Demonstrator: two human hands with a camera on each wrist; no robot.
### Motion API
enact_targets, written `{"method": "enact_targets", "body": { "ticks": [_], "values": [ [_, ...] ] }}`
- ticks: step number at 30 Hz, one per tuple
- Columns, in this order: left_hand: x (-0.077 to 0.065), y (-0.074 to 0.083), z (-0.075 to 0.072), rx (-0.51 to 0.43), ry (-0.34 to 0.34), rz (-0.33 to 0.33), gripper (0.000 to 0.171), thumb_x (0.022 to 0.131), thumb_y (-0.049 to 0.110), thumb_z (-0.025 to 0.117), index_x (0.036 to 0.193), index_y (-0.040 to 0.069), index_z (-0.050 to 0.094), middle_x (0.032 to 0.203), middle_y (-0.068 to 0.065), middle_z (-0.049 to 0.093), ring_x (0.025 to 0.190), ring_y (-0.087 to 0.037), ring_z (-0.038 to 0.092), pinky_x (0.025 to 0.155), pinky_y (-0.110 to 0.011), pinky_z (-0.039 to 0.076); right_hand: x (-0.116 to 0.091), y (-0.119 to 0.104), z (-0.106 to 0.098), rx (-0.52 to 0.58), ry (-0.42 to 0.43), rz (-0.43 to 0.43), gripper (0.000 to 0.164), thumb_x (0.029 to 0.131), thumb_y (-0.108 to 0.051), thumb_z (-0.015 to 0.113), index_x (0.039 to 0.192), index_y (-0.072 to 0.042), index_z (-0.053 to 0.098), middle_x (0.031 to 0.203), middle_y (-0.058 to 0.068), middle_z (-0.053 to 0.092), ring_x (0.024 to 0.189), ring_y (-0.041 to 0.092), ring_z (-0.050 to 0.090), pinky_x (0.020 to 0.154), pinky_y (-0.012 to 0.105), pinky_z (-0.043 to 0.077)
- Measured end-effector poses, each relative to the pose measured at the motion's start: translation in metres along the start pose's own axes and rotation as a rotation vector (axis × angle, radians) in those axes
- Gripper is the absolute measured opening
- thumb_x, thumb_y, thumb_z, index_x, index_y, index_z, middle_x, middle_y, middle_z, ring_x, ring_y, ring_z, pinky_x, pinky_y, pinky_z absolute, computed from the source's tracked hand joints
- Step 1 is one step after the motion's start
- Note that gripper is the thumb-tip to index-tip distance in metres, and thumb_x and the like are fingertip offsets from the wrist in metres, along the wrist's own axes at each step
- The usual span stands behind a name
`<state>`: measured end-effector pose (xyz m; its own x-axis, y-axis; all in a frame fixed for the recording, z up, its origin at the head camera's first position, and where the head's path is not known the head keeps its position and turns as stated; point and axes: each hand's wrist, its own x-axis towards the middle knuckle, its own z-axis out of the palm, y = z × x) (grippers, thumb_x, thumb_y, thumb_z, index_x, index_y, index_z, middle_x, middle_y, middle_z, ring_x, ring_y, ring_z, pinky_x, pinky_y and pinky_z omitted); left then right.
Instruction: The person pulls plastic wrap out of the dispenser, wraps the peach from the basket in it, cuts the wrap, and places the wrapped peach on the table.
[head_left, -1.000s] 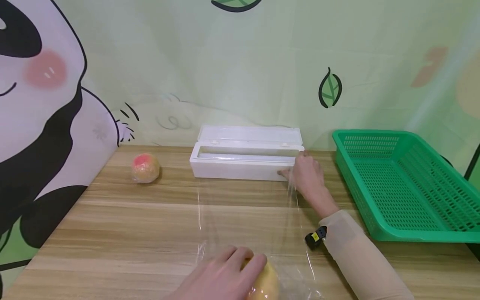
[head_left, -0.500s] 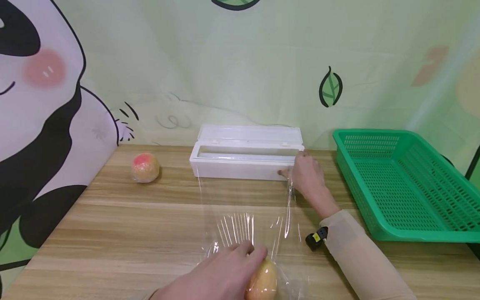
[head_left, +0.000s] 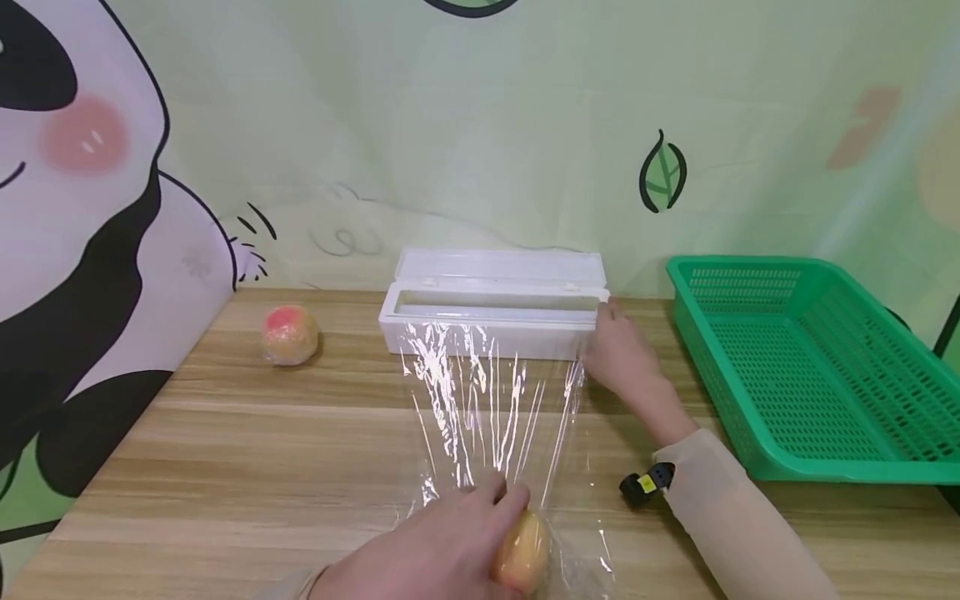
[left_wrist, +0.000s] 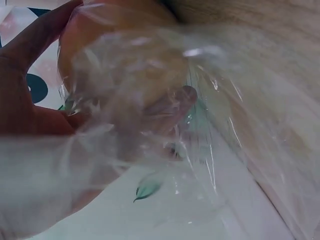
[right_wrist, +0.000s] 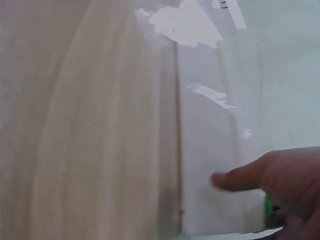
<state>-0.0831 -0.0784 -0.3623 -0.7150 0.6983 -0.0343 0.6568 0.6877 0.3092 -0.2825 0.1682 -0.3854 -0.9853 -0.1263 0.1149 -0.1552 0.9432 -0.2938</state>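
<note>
In the head view my left hand [head_left: 431, 542] grips a yellow-pink peach [head_left: 522, 554] near the table's front edge. Clear cling film [head_left: 480, 417] stretches from the peach to a white cling film dispenser box [head_left: 487, 337] at the back, with shiny creases along it. The left wrist view shows the fingers around the peach [left_wrist: 125, 60], partly veiled by crumpled film. My right hand [head_left: 626, 354] holds the dispenser's right end. In the right wrist view its thumb [right_wrist: 240, 177] lies at the box's front face; the other fingers are mostly hidden.
A second peach [head_left: 290, 335], wrapped in film, sits at the back left. On the right stands a green plastic basket [head_left: 757, 454]. The dispenser's lid [head_left: 498, 267] is raised, showing the roll inside. A printed backdrop [head_left: 487, 150] rises behind the table.
The film between peach and box has gone from smooth to drawn and creased. The peach has turned slightly under my left hand. My right wrist has shifted a little to the right.
</note>
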Motion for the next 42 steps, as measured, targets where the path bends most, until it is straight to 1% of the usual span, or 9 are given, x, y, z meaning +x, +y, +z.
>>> {"method": "enact_targets", "body": {
  "ticks": [4, 9, 12, 17, 23, 27, 33, 37, 42],
  "values": [
    [0.002, -0.001, 0.000, -0.002, -0.036, -0.034, 0.056, 0.079, 0.051, 0.077, 0.117, 0.019, 0.051, 0.098, 0.007, 0.050, 0.074, -0.007, 0.054, 0.062, -0.021, 0.045, -0.018, 0.001, -0.009, -0.031, 0.057, -0.019, 0.073, 0.083, -0.004, 0.060, 0.145, 0.011, 0.026, 0.143, 0.031, 0.033, 0.123, 0.049, 0.043, 0.082, 0.058, 0.045],
    [0.002, -0.005, -0.005, -0.054, -0.043, -0.070, 0.054, 0.080, 0.051, 0.075, 0.119, 0.023, 0.051, 0.089, 0.015, 0.050, 0.079, -0.004, 0.054, 0.068, -0.023, 0.046, -0.051, -0.017, -0.025, -0.131, 0.136, -0.131, 0.040, 0.086, -0.011, 0.064, 0.121, 0.005, 0.052, 0.105, 0.019, 0.058, 0.088, 0.037, 0.060, 0.062, 0.046, 0.049],
    [0.002, -0.007, -0.006, -0.104, -0.030, -0.082, 0.053, 0.079, 0.050, 0.077, 0.116, 0.024, 0.049, 0.085, 0.017, 0.049, 0.076, -0.003, 0.053, 0.067, -0.022, 0.045, -0.075, -0.036, -0.034, -0.126, 0.018, -0.213, 0.026, 0.092, -0.031, 0.066, 0.097, -0.005, 0.062, 0.080, 0.005, 0.060, 0.065, 0.022, 0.059, 0.052, 0.033, 0.046],
    [0.001, -0.008, -0.007, -0.062, -0.012, -0.057, 0.054, 0.081, 0.053, 0.074, 0.120, 0.024, 0.049, 0.096, 0.016, 0.050, 0.090, -0.006, 0.053, 0.078, -0.025, 0.046, -0.117, -0.057, -0.038, -0.042, -0.233, -0.309, 0.045, 0.091, -0.063, 0.056, 0.076, -0.021, 0.056, 0.061, -0.012, 0.049, 0.051, 0.006, 0.048, 0.047, 0.022, 0.038],
    [0.002, -0.011, -0.007, 0.035, 0.026, 0.005, 0.058, 0.079, 0.057, 0.075, 0.119, 0.022, 0.052, 0.112, 0.010, 0.048, 0.100, -0.009, 0.051, 0.084, -0.028, 0.045, -0.151, -0.057, -0.043, 0.046, -0.443, -0.428, 0.062, 0.069, -0.082, 0.060, 0.093, -0.025, 0.057, 0.063, -0.013, 0.046, 0.054, 0.002, 0.039, 0.046, 0.020, 0.034],
    [0.002, -0.013, -0.008, 0.056, 0.017, 0.002, 0.069, 0.071, 0.054, 0.081, 0.124, 0.021, 0.052, 0.114, 0.008, 0.047, 0.100, -0.010, 0.050, 0.080, -0.026, 0.046, -0.159, -0.055, -0.039, 0.055, -0.475, -0.512, 0.057, 0.071, -0.071, 0.071, 0.104, -0.027, 0.057, 0.068, -0.017, 0.048, 0.058, 0.002, 0.043, 0.049, 0.020, 0.037],
    [0.003, -0.015, -0.010, 0.023, -0.051, -0.075, 0.087, 0.060, 0.044, 0.090, 0.135, 0.031, 0.048, 0.114, 0.008, 0.047, 0.103, -0.012, 0.051, 0.076, -0.030, 0.048, -0.155, -0.047, -0.035, 0.066, -0.522, -0.642, 0.027, 0.082, -0.042, 0.076, 0.081, -0.027, 0.054, 0.066, -0.019, 0.044, 0.057, -0.001, 0.041, 0.049, 0.018, 0.035],
    [0.000, -0.020, -0.014, -0.018, -0.111, -0.119, 0.092, 0.061, 0.033, 0.090, 0.140, 0.040, 0.043, 0.116, 0.007, 0.050, 0.103, -0.013, 0.054, 0.071, -0.030, 0.049, -0.149, -0.039, -0.040, 0.121, -0.579, -0.730, 0.023, 0.084, -0.026, 0.076, 0.081, -0.026, 0.053, 0.069, -0.020, 0.044, 0.060, -0.003, 0.042, 0.053, 0.015, 0.037],
    [-0.003, -0.026, -0.021, -0.024, -0.164, -0.134, 0.096, 0.066, 0.023, 0.087, 0.146, 0.043, 0.037, 0.124, 0.005, 0.053, 0.104, -0.014, 0.057, 0.069, -0.031, 0.050, -0.143, -0.031, -0.046, 0.149, -0.618, -0.746, 0.022, 0.084, -0.012, 0.073, 0.080, -0.024, 0.055, 0.071, -0.019, 0.045, 0.064, -0.003, 0.043, 0.058, 0.015, 0.039]
  ]
}}
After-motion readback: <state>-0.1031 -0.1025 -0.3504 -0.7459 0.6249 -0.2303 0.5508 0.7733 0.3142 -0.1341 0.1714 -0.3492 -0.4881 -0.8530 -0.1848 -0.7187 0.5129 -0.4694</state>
